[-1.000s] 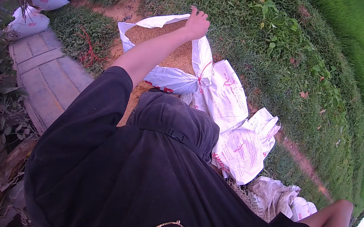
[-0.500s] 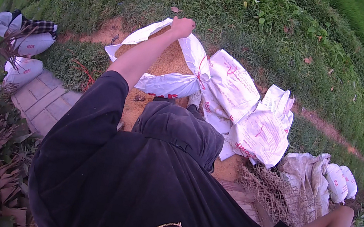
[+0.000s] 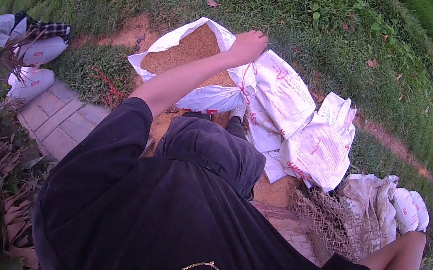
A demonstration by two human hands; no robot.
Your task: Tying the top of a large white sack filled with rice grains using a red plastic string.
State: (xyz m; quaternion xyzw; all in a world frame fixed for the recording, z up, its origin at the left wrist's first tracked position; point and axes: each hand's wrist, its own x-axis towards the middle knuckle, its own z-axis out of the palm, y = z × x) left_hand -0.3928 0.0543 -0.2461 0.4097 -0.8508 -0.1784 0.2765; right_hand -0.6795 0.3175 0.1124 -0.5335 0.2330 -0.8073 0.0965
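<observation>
here i'm holding my left hand at the far right rim of the open white sack, fingers curling, though i cannot tell whether they're pinching it; the sack is resting on the ground before my legs, golden-brown grain filling it, printed white bags lying just right, my right hand sitting out of view

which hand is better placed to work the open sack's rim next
Likely the left hand: it's by the open sack's rim, while the right arm is bent, its hand out of view.
</observation>
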